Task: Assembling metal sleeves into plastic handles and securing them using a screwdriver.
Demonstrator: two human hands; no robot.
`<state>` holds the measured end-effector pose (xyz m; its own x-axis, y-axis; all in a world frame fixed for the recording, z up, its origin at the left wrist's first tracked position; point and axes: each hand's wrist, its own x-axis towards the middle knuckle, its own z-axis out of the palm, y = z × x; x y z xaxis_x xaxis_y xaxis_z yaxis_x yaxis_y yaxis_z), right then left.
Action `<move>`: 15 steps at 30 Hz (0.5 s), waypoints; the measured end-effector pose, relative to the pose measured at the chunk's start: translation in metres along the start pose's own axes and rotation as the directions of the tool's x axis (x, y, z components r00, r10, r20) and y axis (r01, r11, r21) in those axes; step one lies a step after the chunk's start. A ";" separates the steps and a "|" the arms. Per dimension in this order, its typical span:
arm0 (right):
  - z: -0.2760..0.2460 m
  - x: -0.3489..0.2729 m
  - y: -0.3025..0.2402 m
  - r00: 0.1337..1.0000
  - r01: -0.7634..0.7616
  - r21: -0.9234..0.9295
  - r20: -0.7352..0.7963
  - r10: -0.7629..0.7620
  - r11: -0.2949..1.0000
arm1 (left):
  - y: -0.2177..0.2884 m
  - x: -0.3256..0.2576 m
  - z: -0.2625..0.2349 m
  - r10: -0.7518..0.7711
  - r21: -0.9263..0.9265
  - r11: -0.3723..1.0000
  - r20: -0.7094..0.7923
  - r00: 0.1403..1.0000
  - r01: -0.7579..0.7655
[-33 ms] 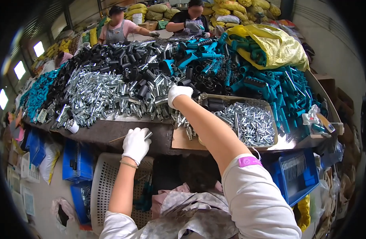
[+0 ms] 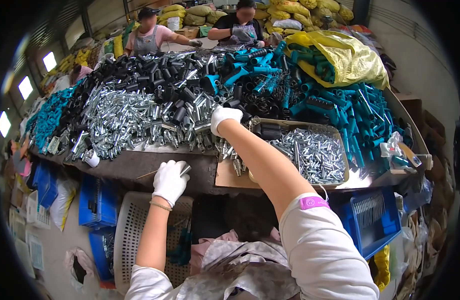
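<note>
My left hand (image 2: 170, 183), in a white glove, is closed on a short metal tube (image 2: 185, 170) that sticks out past its fingers, near the front edge of the table. My right hand (image 2: 226, 119), also gloved, is stretched out to the heap of metal sleeves (image 2: 200, 107). Its fingers look curled, and whatever they grip is hidden behind the glove. Just right of that hand lies a black cylindrical part (image 2: 271, 131), at the end of a tray (image 2: 346, 167) of small silver pins (image 2: 310, 152).
Teal handles (image 2: 362, 120) and a yellow sack (image 2: 357, 57) fill the table's right side. Black sleeves (image 2: 140, 75) are heaped at the back. Below the edge stand a pale perforated basket (image 2: 132, 225) and blue crates (image 2: 97, 202). Two people (image 2: 150, 40) work across the table.
</note>
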<state>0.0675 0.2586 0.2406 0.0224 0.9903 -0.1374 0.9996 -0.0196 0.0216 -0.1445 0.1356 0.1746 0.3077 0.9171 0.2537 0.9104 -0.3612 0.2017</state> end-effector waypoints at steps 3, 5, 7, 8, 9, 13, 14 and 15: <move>-0.001 0.004 0.010 0.976 -0.124 0.346 -0.126 0.177 0.930 | -0.001 -0.005 0.003 -0.032 -0.014 0.999 -0.009 0.999 0.032; -0.008 0.006 0.020 0.979 -0.084 0.383 -0.143 0.149 0.920 | 0.002 -0.013 0.005 -0.129 -0.383 0.921 -0.119 0.985 0.074; -0.019 0.005 0.032 0.998 0.018 0.427 -0.055 0.006 0.904 | 0.011 -0.022 0.004 -0.141 -0.726 0.687 -0.101 0.985 0.024; -0.024 0.000 0.036 0.998 0.051 0.418 -0.047 -0.035 0.907 | 0.016 -0.028 0.001 -0.218 -0.857 0.485 0.072 0.973 0.172; -0.029 -0.007 0.042 0.999 0.047 0.517 -0.022 -0.041 0.855 | 0.027 -0.033 0.001 -0.216 -0.941 0.281 0.127 0.968 0.186; -0.017 -0.075 0.050 0.976 0.142 0.987 -0.128 -0.176 0.071 | 0.064 -0.047 -0.005 -0.067 -0.955 0.136 0.257 0.964 0.264; -0.005 -0.097 0.045 0.970 0.134 0.987 -0.149 -0.191 -0.088 | 0.071 -0.047 -0.004 -0.021 -0.958 0.162 0.238 0.971 0.238; 0.008 -0.123 0.051 0.926 0.286 0.958 -0.281 -0.253 -0.017 | 0.077 -0.048 -0.003 -0.035 -0.953 0.215 0.212 0.977 0.215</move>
<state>0.1157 0.1352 0.2508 -0.2371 0.9605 0.1454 0.0071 0.1514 -0.9885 -0.0895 0.0635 0.1810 0.3268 0.9442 0.0400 -0.0016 -0.0417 0.9991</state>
